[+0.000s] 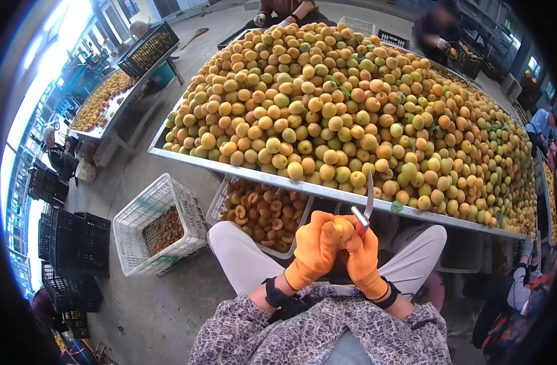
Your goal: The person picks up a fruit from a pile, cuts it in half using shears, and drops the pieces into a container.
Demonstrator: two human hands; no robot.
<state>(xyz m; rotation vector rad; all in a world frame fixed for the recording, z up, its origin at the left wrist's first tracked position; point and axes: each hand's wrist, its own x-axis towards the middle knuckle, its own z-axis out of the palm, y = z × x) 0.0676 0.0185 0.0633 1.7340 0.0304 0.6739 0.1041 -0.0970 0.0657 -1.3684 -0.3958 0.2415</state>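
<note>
Orange gloves cover both my hands, which meet just in front of the table edge. My left hand (313, 250) is closed around an apricot (341, 225), mostly hidden by the fingers. In my right hand (365, 260) is a knife (369, 201) with a red handle, its blade pointing up and away from me. The right fingers also press against the apricot. Beyond the hands, a large heap of whole apricots (290, 115) fills a metal-edged table (260, 177). Under its edge, left of my hands, a white crate (215, 207) holds halved apricots (263, 214).
A white plastic basket (127, 243) with apricot pits (163, 231) inside stands on the floor at left. Black crates (77, 240) are stacked farther left. Other people sit around the heap, and a second fruit table (111, 125) stands at the upper left.
</note>
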